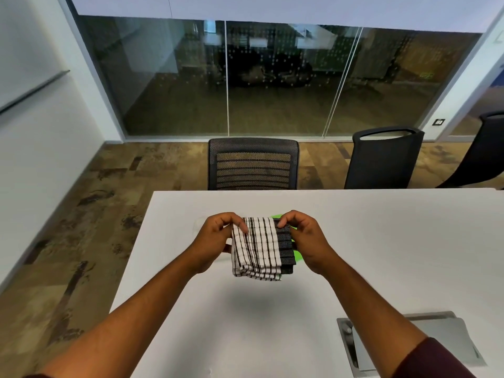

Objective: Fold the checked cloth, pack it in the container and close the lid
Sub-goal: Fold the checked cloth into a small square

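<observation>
Checked cloth (257,248) is folded to a compact multi-layer pad, held up off the surface (381,241) between both hands, toward the far left part of the surface. A soft shadow lies on the surface below it, nearer the person, so I judge it clear of the top.

Left hand (215,241): closed on the cloth's left edge, fingers pinching at the far left corner. Right hand (305,241): closed on the right edge, over the dark border band, fingertips at the far right corner.

Long axis of the pad runs away from the person; folded end hangs toward the near edge.

Something bright green (278,215) shows just behind and beside the cloth on the right, mostly hidden. Likely the container or its lid; cannot tell which, nor whether it is open.

Key relation: that green item sits directly under or behind the cloth and right hand, so the pack move is judged short, down and slightly away. Right hand is nearer to it.

Folding looks complete or nearly so; packing and lid not yet done.
</observation>
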The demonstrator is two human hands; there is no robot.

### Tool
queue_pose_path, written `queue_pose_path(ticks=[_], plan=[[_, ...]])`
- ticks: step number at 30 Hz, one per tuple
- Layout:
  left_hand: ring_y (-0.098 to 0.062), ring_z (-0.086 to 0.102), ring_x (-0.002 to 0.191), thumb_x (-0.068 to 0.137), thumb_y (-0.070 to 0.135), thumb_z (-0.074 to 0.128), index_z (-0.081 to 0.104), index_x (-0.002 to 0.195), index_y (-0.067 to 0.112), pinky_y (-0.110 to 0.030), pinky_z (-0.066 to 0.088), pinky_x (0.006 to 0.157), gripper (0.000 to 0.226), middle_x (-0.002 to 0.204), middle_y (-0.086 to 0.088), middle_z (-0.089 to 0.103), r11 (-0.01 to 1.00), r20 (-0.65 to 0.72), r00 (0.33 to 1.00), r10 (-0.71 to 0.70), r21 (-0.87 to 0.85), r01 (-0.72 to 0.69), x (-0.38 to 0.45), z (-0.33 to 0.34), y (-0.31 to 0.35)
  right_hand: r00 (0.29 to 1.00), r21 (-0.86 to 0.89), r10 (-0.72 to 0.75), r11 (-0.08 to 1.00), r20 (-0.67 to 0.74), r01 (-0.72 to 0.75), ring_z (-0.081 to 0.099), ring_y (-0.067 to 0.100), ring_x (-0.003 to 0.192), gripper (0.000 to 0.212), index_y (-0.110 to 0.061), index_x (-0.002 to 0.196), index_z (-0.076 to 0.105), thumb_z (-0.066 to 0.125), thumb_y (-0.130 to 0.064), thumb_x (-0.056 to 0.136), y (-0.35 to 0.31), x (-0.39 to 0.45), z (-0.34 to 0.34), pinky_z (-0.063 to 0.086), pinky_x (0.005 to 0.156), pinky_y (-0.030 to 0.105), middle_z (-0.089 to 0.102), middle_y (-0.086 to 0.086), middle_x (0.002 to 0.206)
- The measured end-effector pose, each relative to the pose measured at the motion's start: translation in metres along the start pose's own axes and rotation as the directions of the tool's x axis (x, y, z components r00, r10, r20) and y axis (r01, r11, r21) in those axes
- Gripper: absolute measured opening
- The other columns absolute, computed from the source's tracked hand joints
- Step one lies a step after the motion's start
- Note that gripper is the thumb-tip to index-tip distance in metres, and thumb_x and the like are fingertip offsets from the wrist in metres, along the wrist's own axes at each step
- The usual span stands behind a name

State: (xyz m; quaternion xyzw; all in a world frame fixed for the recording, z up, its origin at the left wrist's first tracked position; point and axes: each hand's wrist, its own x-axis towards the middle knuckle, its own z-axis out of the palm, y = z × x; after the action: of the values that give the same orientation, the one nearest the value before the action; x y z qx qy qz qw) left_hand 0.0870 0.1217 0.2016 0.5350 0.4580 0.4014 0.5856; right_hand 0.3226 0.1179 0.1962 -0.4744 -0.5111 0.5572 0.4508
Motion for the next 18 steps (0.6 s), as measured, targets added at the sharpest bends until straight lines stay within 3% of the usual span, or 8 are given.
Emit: queue_pose_path(ticks=[3,5,7,10,13,15,16,18], plan=[[-0.022,0.073,0.097,0.106,0.025,0.046,0.064,0.126,0.031,-0.04,0.061,0.077,0.027,0.118,-0.009,0.074,0.975,-0.009,0.992,-0.129,-0.182,0.125,-0.002,0.005,-0.009,0.999,0.038,0.011,0.999,-0.032,-0.009,0.071,0.029,0.092,0.038,-0.02,0.081,0.067,0.049,0.009,0.097,0.006,0.001,-0.002,0.059,0.068,0.039,0.071,0.023,0.109],[-0.027,0.069,0.112,0.105,0.045,0.04,0.062,0.135,0.024,-0.045,0.056,0.096,0.043,0.128,-0.014,0.071,0.893,0.099,0.956,-0.275,-0.343,0.293,-0.006,0.012,-0.02,0.997,0.054,0.014,0.998,-0.069,-0.01,0.07,0.035,0.097,0.038,-0.018,0.08,0.068,0.049,0.01,0.096,0.008,0.004,-0.005,0.058,0.074,0.044,0.07,0.023,0.112],[-0.029,0.062,0.126,0.104,0.055,0.032,0.059,0.14,0.018,-0.049,0.048,0.109,0.058,0.136,-0.01,0.067,0.861,0.223,0.925,-0.307,-0.351,0.369,-0.012,0.019,-0.031,0.996,0.048,-0.006,0.999,-0.094,0.01,0.071,0.037,0.103,0.035,-0.016,0.082,0.07,0.051,0.01,0.095,0.008,0.005,-0.007,0.061,0.077,0.042,0.073,0.018,0.111],[-0.025,0.063,0.127,0.103,0.028,0.054,0.052,0.143,0.013,-0.04,0.053,0.103,0.042,0.136,-0.006,0.068,0.926,0.232,0.942,-0.241,-0.236,0.295,-0.018,0.025,-0.038,0.992,0.041,-0.043,0.998,-0.122,0.048,0.071,0.032,0.103,0.025,-0.016,0.105,0.072,0.052,-0.001,0.1,0.009,0.004,-0.005,0.06,0.084,0.046,0.074,0.013,0.113],[-0.023,0.066,0.123,0.102,0.007,0.055,0.053,0.14,0.014,-0.032,0.057,0.093,0.039,0.133,-0.005,0.069,0.934,0.173,0.962,-0.21,-0.255,0.25,-0.015,0.025,-0.04,0.979,0.198,0.149,0.973,-0.139,-0.12,0.067,0.032,0.116,0.031,-0.028,0.133,0.06,0.044,-0.035,0.107,0.013,0.004,-0.003,0.056,0.097,0.052,0.067,0.015,0.13],[-0.024,0.067,0.121,0.102,0.007,0.055,0.053,0.139,0.016,-0.031,0.059,0.089,0.038,0.133,-0.005,0.069,0.932,0.119,0.972,-0.204,-0.281,0.23,-0.014,0.025,-0.039,0.944,0.313,0.329,0.897,0.004,-0.313,0.065,0.034,0.121,0.052,-0.024,0.135,0.061,0.041,-0.058,0.101,0.018,0.001,-0.004,0.052,0.104,0.055,0.067,0.016,0.133],[-0.023,0.068,0.12,0.102,0.008,0.055,0.052,0.138,0.017,-0.032,0.059,0.088,0.037,0.133,-0.005,0.069,0.934,0.088,0.976,-0.201,-0.285,0.218,-0.014,0.025,-0.039,0.92,0.285,0.381,0.875,0.093,-0.391,0.066,0.033,0.12,0.057,-0.023,0.133,0.064,0.041,-0.063,0.099,0.022,-0.003,-0.003,0.052,0.103,0.056,0.07,0.014,0.13],[-0.022,0.068,0.12,0.103,0.012,0.054,0.05,0.138,0.017,-0.034,0.059,0.089,0.036,0.134,-0.004,0.068,0.939,0.024,0.98,-0.198,-0.282,0.197,-0.013,0.025,-0.04,0.891,0.154,0.412,0.884,0.191,-0.442,0.07,0.029,0.113,0.046,-0.022,0.127,0.068,0.056,-0.054,0.097,0.03,-0.009,0.002,0.058,0.093,0.05,0.073,0.011,0.125]])
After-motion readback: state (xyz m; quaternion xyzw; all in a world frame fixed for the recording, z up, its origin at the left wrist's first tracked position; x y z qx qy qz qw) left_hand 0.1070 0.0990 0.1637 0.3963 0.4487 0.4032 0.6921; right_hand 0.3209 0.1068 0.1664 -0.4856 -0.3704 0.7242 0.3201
